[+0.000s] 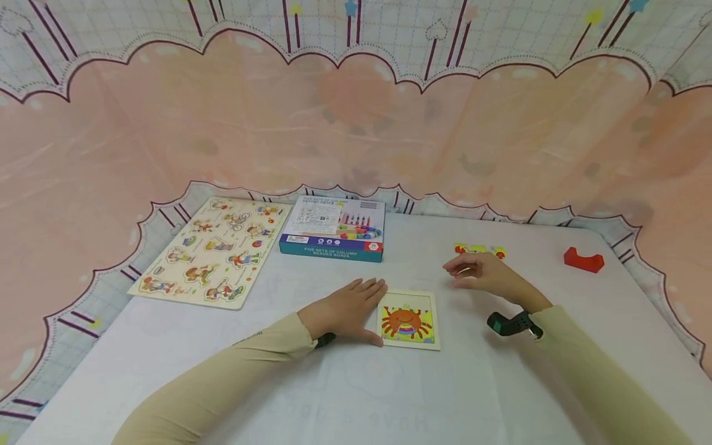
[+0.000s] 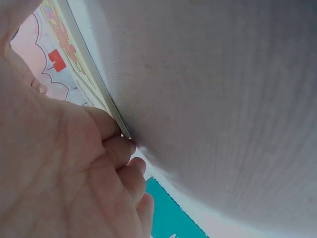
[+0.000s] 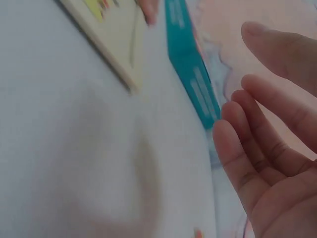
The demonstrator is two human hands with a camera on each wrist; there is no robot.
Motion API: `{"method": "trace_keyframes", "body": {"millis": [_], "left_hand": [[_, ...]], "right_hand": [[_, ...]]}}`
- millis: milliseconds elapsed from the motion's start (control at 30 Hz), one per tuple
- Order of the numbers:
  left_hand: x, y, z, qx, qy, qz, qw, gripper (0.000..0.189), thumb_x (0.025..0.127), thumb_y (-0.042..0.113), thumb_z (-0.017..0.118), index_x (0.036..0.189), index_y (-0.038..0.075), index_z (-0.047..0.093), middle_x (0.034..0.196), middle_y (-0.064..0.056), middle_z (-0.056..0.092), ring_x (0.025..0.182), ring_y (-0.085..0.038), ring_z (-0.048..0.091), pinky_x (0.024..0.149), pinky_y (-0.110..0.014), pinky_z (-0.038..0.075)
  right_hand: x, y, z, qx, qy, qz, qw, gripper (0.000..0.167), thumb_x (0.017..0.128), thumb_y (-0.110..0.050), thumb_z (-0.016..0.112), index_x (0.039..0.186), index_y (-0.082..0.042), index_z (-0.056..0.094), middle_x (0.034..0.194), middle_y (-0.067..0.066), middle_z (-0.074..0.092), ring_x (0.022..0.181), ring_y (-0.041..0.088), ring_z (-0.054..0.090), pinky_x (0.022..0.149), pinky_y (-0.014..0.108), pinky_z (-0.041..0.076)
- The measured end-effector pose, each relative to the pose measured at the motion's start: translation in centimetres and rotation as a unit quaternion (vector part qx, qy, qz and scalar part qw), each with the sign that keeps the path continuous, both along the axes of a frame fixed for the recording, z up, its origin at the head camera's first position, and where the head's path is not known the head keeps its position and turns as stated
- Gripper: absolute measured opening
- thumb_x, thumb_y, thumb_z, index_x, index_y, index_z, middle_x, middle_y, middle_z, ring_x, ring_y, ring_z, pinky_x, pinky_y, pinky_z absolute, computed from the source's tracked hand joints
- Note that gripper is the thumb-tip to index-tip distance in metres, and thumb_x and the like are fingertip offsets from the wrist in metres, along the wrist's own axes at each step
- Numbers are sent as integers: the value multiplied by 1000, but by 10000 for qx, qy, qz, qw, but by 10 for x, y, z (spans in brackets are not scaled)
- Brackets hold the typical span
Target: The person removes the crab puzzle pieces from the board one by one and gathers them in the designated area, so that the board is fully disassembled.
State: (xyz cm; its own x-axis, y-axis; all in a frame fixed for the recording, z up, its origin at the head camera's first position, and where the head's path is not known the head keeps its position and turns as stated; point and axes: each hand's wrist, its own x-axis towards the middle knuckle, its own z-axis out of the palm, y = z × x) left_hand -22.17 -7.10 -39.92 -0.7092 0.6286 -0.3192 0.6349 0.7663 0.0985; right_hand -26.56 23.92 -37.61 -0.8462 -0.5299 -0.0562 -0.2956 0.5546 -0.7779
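A square wooden puzzle board [image 1: 408,318] with an orange crab picture lies flat on the white table. Its upper strip shows bare wood above the picture. My left hand [image 1: 347,312] rests at the board's left edge, fingers stretched to the upper left corner and thumb near the lower left one. Up close in the left wrist view, fingertips [image 2: 121,148] touch the board's edge. To the right of the board, my right hand [image 1: 481,275] hovers with loosely bent fingers and nothing in them. Just behind it lies a yellow and red strip-shaped piece [image 1: 479,250], partly covered by the hand.
A large wooden picture board [image 1: 211,253] with children figures lies at the back left. Beside it stands a teal and white boxed bead set [image 1: 332,228]. A red notched block [image 1: 584,259] sits at the far right. Patterned peach cloth [image 1: 334,136] rises behind the table.
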Motion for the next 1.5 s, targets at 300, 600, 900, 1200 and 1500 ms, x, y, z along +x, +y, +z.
{"method": "trace_keyframes", "body": {"millis": [300,600,900,1200,1500], "left_hand": [[-2,0,3,27,-30,63,10000,106,74,70,59,152,15,14,160,-1,13,148,-20,10,122,-39,8],[-2,-1,4,53,15,-26,10000,105,75,70,58,152,14,15,159,-2,13,148,-21,11,121,-40,8],[0,-1,5,84,81,-38,9999,104,75,69,59,152,14,16,159,-2,15,148,-21,11,121,-41,8],[1,-2,2,-15,459,-190,9988,103,74,72,57,151,14,19,158,-3,18,148,-22,13,121,-42,9],[2,-1,1,-125,616,-245,9977,101,77,72,54,151,12,20,158,-4,18,148,-22,13,121,-41,9]], "right_hand": [[10,-55,-12,142,196,1135,9932,32,84,-16,71,113,-4,65,110,11,67,100,22,61,89,24,53],[12,-83,-22,642,287,1453,9869,31,81,-20,74,110,-8,67,108,6,67,101,18,61,93,31,52],[11,-90,-24,961,395,1537,9826,29,81,-21,74,108,-10,69,105,4,66,96,15,58,90,27,51],[17,-96,-17,1043,437,1570,9811,26,80,-17,75,103,-8,71,99,4,67,85,10,54,75,18,47],[19,-98,-18,1078,294,1428,9834,26,79,-16,75,103,-8,71,97,4,67,80,9,52,70,16,47]]}}
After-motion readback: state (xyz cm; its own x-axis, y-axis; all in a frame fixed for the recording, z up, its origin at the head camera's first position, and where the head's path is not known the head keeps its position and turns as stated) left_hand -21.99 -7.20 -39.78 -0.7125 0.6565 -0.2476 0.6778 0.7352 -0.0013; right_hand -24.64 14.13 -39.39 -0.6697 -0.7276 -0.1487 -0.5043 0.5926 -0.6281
